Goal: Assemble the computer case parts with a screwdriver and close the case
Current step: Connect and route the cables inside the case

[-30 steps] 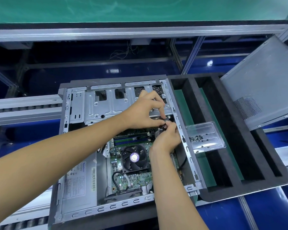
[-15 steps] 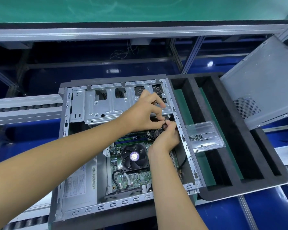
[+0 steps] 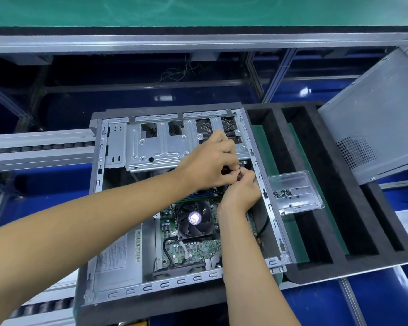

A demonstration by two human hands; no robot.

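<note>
We see the open computer case (image 3: pixel 118 267) lying flat on its side, grey metal, its fan and board exposed. At two o'clock its grey side panel (image 3: pixel 372 118) leans tilted, detached, vent holes showing.

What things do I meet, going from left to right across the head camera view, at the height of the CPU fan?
Power supply → CPU fan → clear screw tray → black foam tray → grey side panel, leaning further back.
</note>
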